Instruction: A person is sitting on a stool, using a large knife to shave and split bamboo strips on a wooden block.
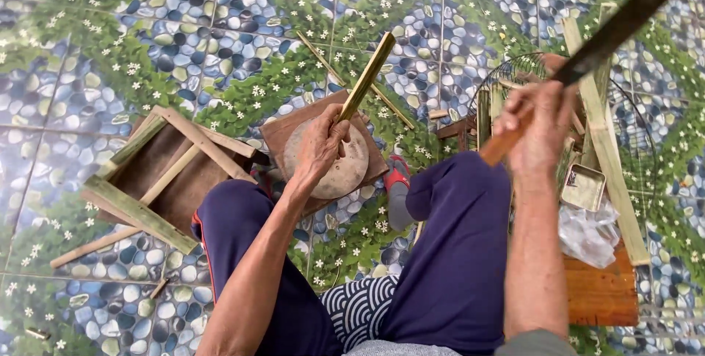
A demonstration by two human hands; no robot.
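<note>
Lap: dark navy trousers (455,253) fill the bottom of the view, both knees spread apart, and a navy-and-white wave-patterned cloth (360,308) sits between the thighs.
Left hand: the left hand (321,143) is closed around the lower end of a split green bamboo strip (367,77), fingers wrapped tight, standing it tilted on the block.
Bamboo strip: its foot rests on a round pale wooden chopping block (334,165), which lies on a brown square board (294,132) just past the knees.
Right hand: the right hand (540,132) is raised and clenched on the orange-brown wooden handle of a long dark-bladed machete (624,22); the blade runs up towards the top right corner, well apart from the strip.
Left side: a rough open wooden frame with bamboo edges (158,180) lies tilted on the pebble-and-leaf patterned floor tiles (110,48).
Right side: a wooden stool (598,293) carries crumpled clear plastic (587,231) and a small square metal tray (584,187); long pale bamboo slats (606,150) lean across it.
Further out: a round wire grille (507,81) lies behind the right hand, and thin bamboo slivers (345,81) lie scattered on the tiles.
</note>
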